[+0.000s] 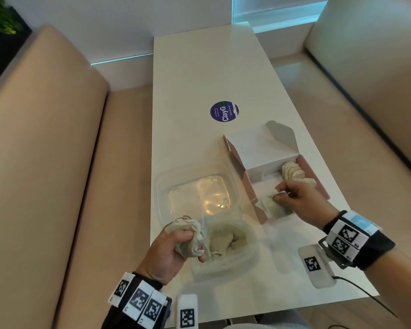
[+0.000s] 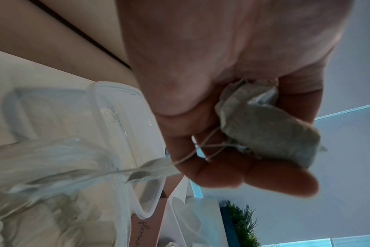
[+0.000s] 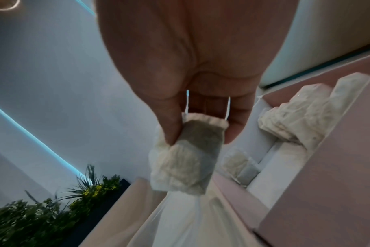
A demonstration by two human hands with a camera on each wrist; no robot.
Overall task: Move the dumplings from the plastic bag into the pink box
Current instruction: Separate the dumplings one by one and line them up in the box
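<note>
My left hand [image 1: 176, 248] grips a bunch of small pale dumplings [image 1: 188, 238] with strings, just left of the clear plastic bag [image 1: 226, 248] that holds more. In the left wrist view the fingers [image 2: 232, 158] curl round a dumpling [image 2: 264, 133]. My right hand [image 1: 292, 195] pinches one dumpling [image 1: 273, 203] over the near end of the open pink box [image 1: 254, 195]. The right wrist view shows thumb and fingers [image 3: 169, 130] pinching that dumpling [image 3: 190, 158] by its top. A row of dumplings [image 1: 297, 174] stands inside the box at its far right.
A clear plastic tray [image 1: 199, 195] lies left of the box on the white table [image 1: 199, 79]. A round purple sticker [image 1: 224, 111] is farther back. Beige benches [image 1: 45, 162] flank the table. A white marker block [image 1: 316, 264] with a cable sits near my right wrist.
</note>
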